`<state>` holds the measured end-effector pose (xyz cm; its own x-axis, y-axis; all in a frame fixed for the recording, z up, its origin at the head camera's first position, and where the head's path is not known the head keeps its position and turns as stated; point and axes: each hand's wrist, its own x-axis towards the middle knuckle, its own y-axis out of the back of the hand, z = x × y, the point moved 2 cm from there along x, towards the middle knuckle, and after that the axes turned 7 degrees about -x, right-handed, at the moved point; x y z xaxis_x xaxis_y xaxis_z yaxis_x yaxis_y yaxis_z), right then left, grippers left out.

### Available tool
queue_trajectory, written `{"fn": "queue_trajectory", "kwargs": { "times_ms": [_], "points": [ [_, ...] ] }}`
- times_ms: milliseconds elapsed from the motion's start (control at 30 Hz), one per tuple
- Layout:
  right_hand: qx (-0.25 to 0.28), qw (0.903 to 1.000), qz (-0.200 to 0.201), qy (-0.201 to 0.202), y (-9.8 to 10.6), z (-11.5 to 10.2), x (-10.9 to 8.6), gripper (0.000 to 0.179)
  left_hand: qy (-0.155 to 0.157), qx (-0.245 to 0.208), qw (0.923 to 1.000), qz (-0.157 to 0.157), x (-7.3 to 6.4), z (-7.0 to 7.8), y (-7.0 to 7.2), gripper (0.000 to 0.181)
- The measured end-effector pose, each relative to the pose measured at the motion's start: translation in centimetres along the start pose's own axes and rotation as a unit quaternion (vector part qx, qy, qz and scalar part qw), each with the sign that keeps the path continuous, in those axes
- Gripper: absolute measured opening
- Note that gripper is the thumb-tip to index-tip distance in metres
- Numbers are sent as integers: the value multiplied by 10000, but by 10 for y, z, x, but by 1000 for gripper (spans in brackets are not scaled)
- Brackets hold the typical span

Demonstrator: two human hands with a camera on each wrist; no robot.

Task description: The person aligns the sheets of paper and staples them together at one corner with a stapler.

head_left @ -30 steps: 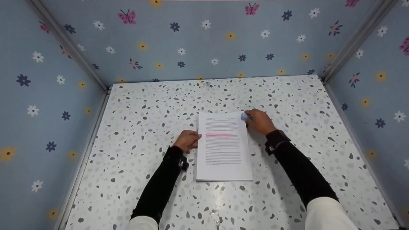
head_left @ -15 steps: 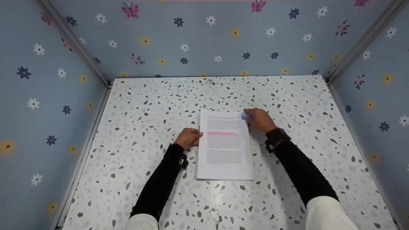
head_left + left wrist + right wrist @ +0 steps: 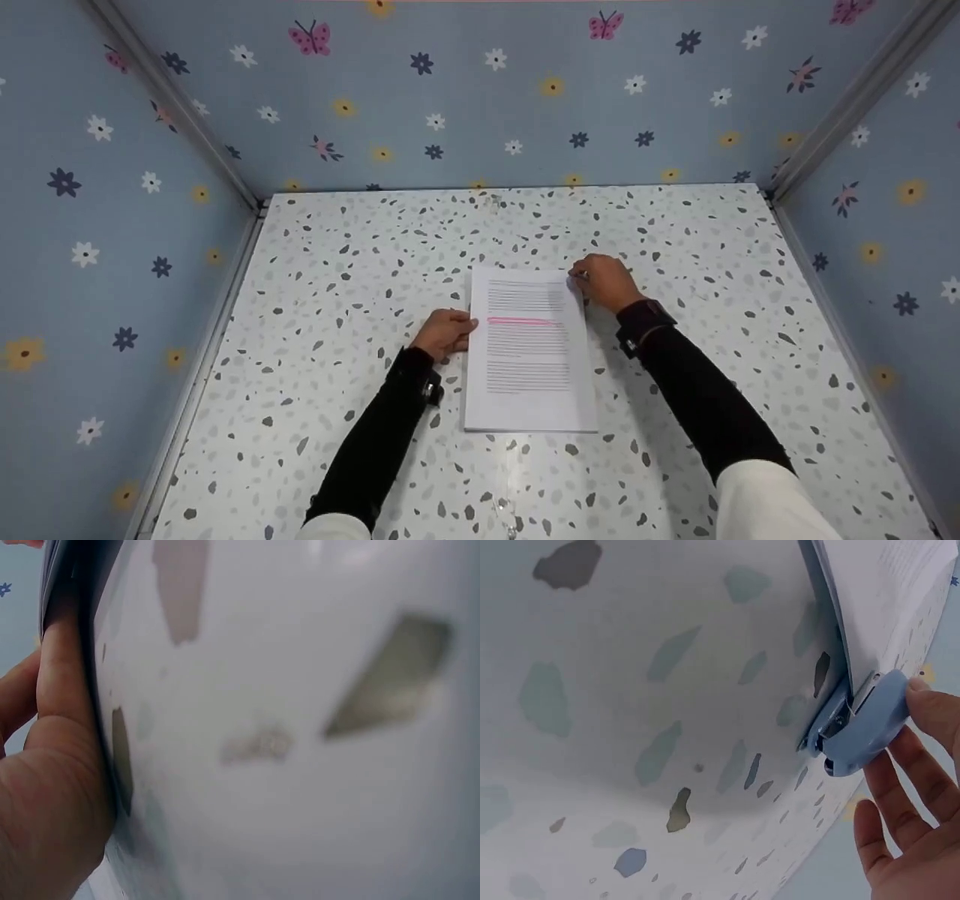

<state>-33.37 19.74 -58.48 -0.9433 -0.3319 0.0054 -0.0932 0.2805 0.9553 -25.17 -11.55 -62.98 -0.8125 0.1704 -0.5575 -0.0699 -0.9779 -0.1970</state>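
Observation:
A stack of printed sheets (image 3: 529, 411) lies upright on the table in the head view, one line marked in pink. My left hand (image 3: 444, 334) pinches its left edge; the left wrist view shows fingers (image 3: 64, 675) under the sheets, close to the tabletop. At the top right corner, my right hand (image 3: 606, 283) holds a small light-blue stapler (image 3: 874, 727), thumb on the top and fingers around the back. In the right wrist view the sheets' corner reaches into the stapler's mouth. From the head view the stapler is mostly hidden by the hand.
The white speckled table (image 3: 360, 255) spreads around the sheets on all sides. Blue flowered panels (image 3: 480, 90) stand at the back, left and right, with grey metal posts (image 3: 832, 105) in the corners.
The right hand has shifted slightly at the sheets' corner, and the blue stapler, visible there before, is now mostly covered. The left hand keeps its hold on the left edge.

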Motion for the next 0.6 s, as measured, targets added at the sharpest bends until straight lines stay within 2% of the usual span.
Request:
{"fn": "queue_trajectory", "kwargs": {
  "times_ms": [333,600],
  "points": [
    [-77,9991,-325,-246,7,-6,12,10,-31,-164,9999,40,4,4,-3,45],
    [-113,9975,-699,-29,9,-8,20,10,73,6,10000,41,3,-1,-3,48]
  ]
}}
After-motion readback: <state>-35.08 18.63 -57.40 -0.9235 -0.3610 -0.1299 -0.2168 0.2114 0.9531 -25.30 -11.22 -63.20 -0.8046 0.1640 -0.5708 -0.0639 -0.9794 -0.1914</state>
